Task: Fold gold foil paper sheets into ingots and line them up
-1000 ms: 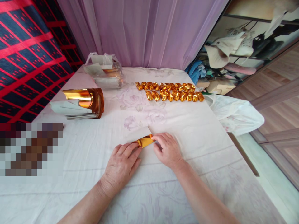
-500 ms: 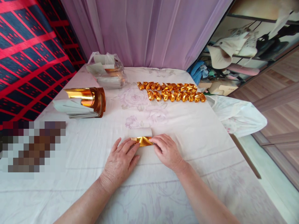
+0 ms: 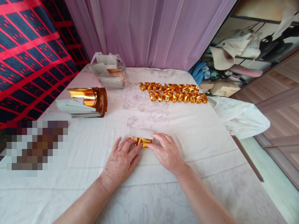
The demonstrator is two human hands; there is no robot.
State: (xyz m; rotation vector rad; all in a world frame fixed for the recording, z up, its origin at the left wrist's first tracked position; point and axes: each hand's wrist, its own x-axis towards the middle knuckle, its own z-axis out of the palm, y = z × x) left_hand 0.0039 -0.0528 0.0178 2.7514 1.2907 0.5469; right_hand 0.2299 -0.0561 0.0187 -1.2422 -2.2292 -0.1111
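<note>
A small sheet of gold foil paper point(image 3: 141, 140), white on its back, lies partly folded on the white flowered cloth point(image 3: 187, 137). My left hand point(image 3: 121, 161) presses its left end with the fingertips. My right hand point(image 3: 167, 152) presses its right end, fingers flat on the fold. Both hands rest on the cloth with the paper between them.
A stack of gold foil sheets point(image 3: 86, 102) curls up at the left. Several folded gold pieces point(image 3: 174, 91) lie in two rows at the back. A clear plastic bag point(image 3: 109, 70) with more sheets stands behind. A white bag point(image 3: 240, 116) hangs over the right edge.
The white flap that stood up has been folded down flatter. Both hands have shifted slightly along the paper, and less gold shows between them.
</note>
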